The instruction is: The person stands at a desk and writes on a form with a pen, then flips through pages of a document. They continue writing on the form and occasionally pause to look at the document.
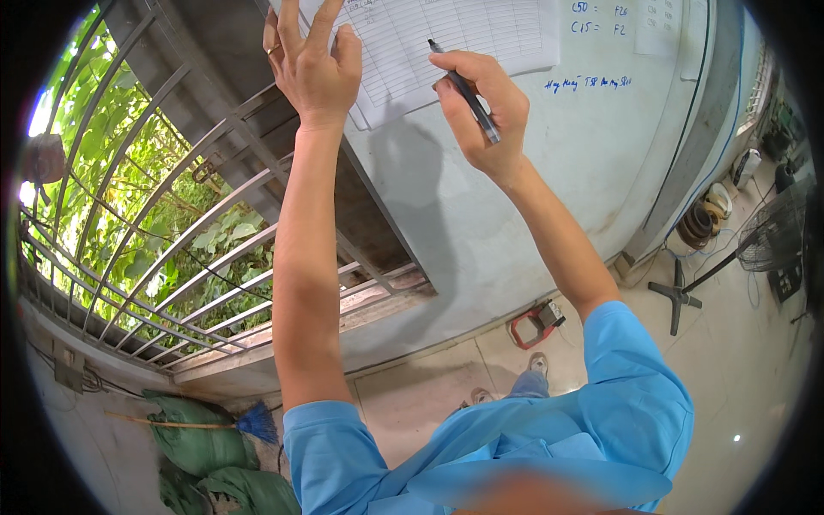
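Note:
Lined paper sheets (463, 39) with a printed grid hang against the pale wall at the top. My left hand (316, 70), with a ring on one finger, lies at their left edge, its fingers stretched upward and the thumb apart. A dark pen (468, 96) is gripped between the thumb and fingers of my right hand (493, 107). Its tip points up and left over the lower part of the sheets; whether it touches the paper I cannot tell.
A barred window (197, 232) with greenery behind it opens on the left. Green sacks (202, 438) and a blue-bristled broom (256, 422) lie at lower left. On the floor are a red-framed device (525, 330) and, at right, a standing fan (777, 232). Blue handwriting (588, 83) marks the wall.

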Demonstrator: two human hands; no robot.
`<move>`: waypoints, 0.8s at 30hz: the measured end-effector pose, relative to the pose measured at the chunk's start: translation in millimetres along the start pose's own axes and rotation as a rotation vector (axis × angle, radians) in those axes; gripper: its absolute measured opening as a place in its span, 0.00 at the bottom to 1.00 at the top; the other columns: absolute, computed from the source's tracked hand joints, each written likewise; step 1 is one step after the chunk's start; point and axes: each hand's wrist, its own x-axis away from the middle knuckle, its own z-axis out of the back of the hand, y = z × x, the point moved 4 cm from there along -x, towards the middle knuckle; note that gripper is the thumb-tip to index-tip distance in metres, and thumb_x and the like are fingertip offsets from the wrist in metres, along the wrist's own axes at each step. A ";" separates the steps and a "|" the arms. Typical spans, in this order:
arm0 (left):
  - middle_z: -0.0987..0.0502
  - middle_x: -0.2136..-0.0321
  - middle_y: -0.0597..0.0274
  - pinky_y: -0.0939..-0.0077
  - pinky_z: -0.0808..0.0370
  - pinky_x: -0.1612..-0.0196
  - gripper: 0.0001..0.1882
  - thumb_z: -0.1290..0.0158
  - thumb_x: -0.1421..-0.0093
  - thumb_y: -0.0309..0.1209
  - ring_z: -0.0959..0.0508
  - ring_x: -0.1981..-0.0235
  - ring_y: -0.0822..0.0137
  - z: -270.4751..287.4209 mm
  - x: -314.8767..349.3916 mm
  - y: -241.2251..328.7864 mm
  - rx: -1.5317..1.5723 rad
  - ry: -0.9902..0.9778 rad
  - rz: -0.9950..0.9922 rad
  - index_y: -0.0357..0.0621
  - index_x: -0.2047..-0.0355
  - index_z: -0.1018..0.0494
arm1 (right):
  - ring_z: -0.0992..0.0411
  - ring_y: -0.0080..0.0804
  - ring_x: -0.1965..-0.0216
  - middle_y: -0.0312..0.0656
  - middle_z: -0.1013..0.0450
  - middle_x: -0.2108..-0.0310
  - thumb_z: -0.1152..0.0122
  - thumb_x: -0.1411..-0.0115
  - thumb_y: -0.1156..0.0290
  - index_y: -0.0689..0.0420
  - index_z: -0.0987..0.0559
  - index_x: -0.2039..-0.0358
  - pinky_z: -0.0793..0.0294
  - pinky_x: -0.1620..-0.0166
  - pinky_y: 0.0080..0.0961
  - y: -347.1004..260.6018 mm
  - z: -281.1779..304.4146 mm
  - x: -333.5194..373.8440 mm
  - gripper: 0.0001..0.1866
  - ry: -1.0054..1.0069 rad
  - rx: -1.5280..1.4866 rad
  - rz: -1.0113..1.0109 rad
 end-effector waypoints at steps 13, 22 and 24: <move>0.36 0.27 0.63 0.53 0.40 0.24 0.26 0.44 0.36 0.36 0.38 0.29 0.52 -5.3 3.5 -6.2 0.001 -0.007 0.008 0.76 0.38 0.18 | 0.18 0.36 0.63 0.49 0.17 0.55 0.38 0.44 0.85 0.59 0.14 0.50 0.18 0.59 0.27 -10.8 11.8 2.9 0.21 0.003 0.050 0.008; 0.37 0.26 0.59 0.52 0.42 0.24 0.26 0.44 0.35 0.35 0.38 0.28 0.50 -2.5 1.6 -2.0 -0.003 -0.017 -0.001 0.74 0.37 0.18 | 0.19 0.33 0.67 0.50 0.17 0.55 0.37 0.44 0.86 0.61 0.14 0.50 0.19 0.63 0.25 -31.2 33.7 1.4 0.20 0.012 0.063 0.020; 0.37 0.25 0.57 0.52 0.43 0.23 0.26 0.44 0.34 0.35 0.38 0.28 0.49 -3.2 1.7 -4.0 -0.014 -0.018 -0.044 0.73 0.37 0.19 | 0.18 0.33 0.66 0.53 0.17 0.54 0.38 0.44 0.86 0.62 0.15 0.49 0.19 0.63 0.25 -41.7 48.0 2.5 0.21 0.000 0.122 0.033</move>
